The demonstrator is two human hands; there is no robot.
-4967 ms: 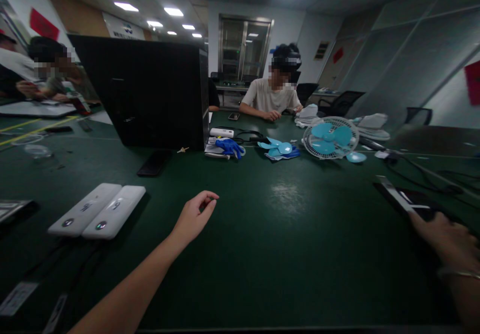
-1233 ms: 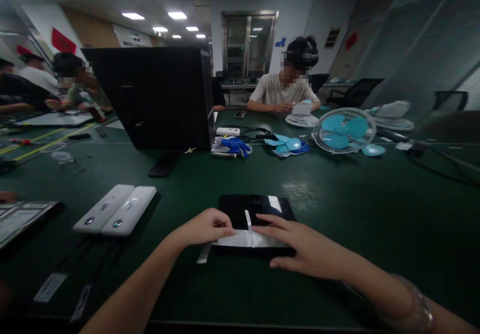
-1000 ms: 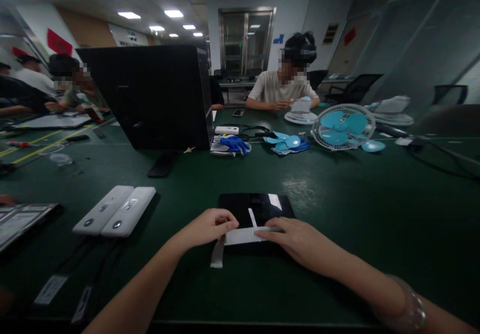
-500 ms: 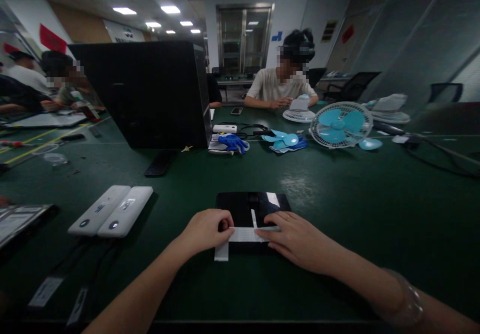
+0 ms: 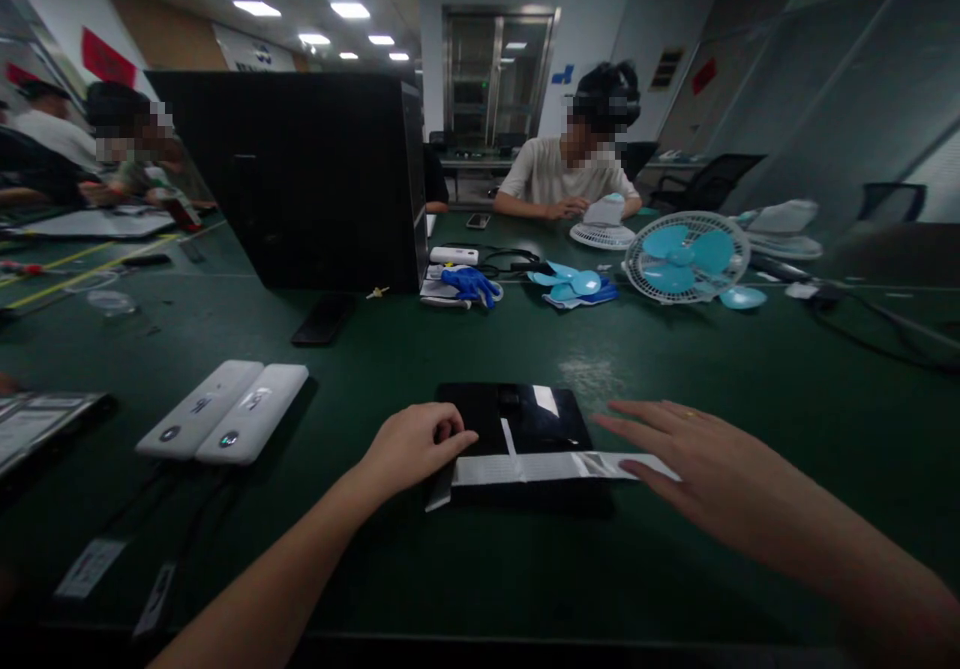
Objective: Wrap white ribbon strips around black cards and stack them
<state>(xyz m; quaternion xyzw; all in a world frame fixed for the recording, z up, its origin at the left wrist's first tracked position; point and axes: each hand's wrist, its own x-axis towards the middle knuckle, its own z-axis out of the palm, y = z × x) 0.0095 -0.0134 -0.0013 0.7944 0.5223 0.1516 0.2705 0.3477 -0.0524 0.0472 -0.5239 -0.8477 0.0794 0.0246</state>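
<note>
Seems to steady box (image 5: 540, 434) toward worktop's (image 5: 465, 589) front edge with curled left hand (image 5: 412, 446), hold unclear, thumbing strip (image 5: 551, 466) with wide-open right hand (image 5: 690, 444).

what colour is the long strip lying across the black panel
The long strip looks whitish, best seen in the head view.

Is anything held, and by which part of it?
Cannot tell: left hand at the left end of the white strip, right hand at its right end.

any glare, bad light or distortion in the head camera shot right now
Head view: dim overall, though the ceiling lights look blown out; pale glare on the green tabletop behind the black device; the black box looks slanted, likely wide-angle distortion.
</note>
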